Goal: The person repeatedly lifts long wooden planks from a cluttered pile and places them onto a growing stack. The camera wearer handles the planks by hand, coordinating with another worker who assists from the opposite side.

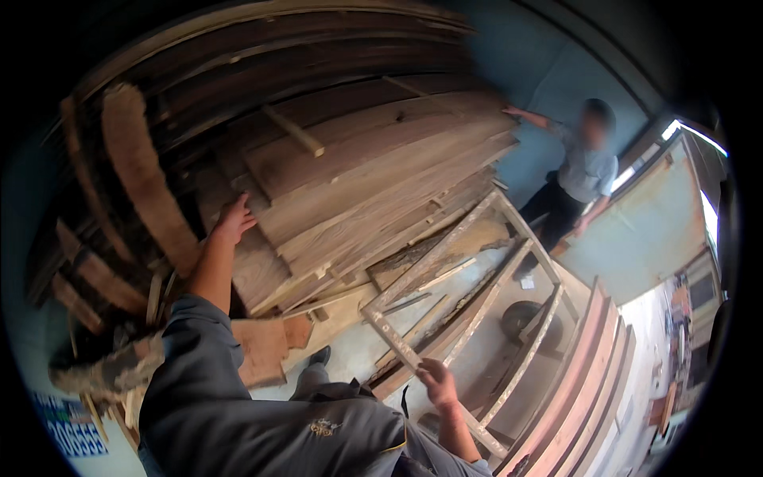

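A tall stack of wide brown planks [342, 191] fills the upper middle. My left hand [233, 220] reaches out to its near end, fingers apart, against the boards; whether it presses on them I cannot tell. Lower right of the stack stands a worn, pale frame with crossbars [469, 332], its material unclear. My right hand [437, 383] is closed on the frame's near rail. A short wooden strip [294, 131] lies across the upper planks, its end jutting past a board's edge.
Rough slabs [143, 167] lean at the left. Beyond the stack, a person [584, 167] stretches one hand to its far end. A dark tyre [524, 320] lies behind the frame. Long reddish boards [572, 381] stand at the right. Offcuts [266, 350] lie near my feet.
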Available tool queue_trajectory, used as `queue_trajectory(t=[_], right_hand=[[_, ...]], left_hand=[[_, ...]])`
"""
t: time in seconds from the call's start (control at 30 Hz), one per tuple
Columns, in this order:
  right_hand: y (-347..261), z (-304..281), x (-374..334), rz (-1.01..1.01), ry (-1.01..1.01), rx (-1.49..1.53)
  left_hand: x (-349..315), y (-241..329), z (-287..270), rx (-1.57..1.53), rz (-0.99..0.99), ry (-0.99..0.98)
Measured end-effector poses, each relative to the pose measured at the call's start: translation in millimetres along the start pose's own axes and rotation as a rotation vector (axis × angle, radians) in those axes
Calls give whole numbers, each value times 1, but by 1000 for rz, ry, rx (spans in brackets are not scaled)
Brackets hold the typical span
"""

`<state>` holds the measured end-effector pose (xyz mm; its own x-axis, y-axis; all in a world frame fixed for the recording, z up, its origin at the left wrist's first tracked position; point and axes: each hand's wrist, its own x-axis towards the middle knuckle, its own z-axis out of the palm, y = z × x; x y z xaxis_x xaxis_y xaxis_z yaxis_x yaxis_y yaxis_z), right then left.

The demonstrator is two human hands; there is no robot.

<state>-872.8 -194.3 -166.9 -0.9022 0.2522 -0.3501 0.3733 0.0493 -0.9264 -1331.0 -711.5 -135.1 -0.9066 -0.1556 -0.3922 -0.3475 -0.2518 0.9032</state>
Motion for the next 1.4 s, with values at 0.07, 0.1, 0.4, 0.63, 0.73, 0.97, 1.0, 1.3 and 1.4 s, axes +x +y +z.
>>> queue_trajectory(t=[0.07, 0.1, 0.4, 0.63, 0.73, 0.97, 1.0, 1.3, 1.4], right_hand=[[-22, 19, 18, -30, -122, -123], [-32, 24, 23, -12, -130, -169], [-5, 15, -2, 210, 220, -173], [1, 21, -25, 252, 303, -124], [4, 34, -11, 200, 274, -71], [-117, 68, 110, 2, 97, -233], [-145, 80, 144, -6, 31, -257], [-350, 322, 435, -840, 52, -993], [-360, 367, 492, -726, 111, -1201]], left_hand=[[58, -1, 3, 38, -126, 25], [81, -2, 3, 24, -195, 16], [144, -2, 37, -101, -373, -83], [154, -6, 55, 37, -349, -20], [179, -4, 3, 67, -341, 14], [124, 17, 28, 123, -316, -248], [117, 21, 23, 139, -290, -244], [-27, -18, -30, 51, 109, -98], [-96, -63, -65, 147, 5, -29]])
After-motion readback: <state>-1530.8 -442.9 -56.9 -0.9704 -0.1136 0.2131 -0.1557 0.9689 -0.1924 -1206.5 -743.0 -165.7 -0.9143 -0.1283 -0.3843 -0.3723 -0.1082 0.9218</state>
